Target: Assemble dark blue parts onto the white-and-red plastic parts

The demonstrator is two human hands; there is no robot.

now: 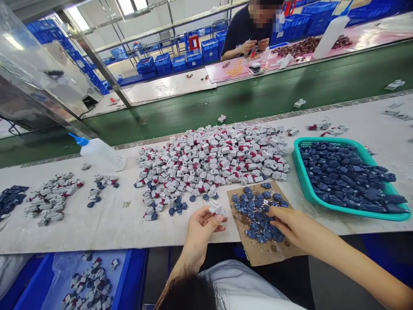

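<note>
- The left hand (201, 234) is half closed, palm up, with its fingers curled around a small clump of white-grey parts (217, 209).
- The right hand (290, 226) is open and nearly flat, its fingertips touching dark blue pieces (258, 217); it has no visible hold on any of them.
- Those pieces lie in a loose heap on a stained cardboard sheet (269, 254) that overhangs the near edge of the bench (97, 234).
- Just past the hands spreads a wide pile of white-grey parts with red patches (209, 159), with a few dark blue pieces mixed in along its near edge.
- To the right, a teal plastic basket (302, 181) is full of dark blue parts (342, 176).
- At the lower left, a blue crate (129, 275) holds white-and-red parts (90, 284).
- Farther left on the bench are small groups of grey parts (50, 199) and a squeeze bottle with a blue nozzle (101, 153).
- Beyond the bench runs a green conveyor belt (226, 103).
- Across it, a co-worker's hands (253, 45) work over a pink-covered bench (226, 71), with stacked blue crates (158, 64) behind.
</note>
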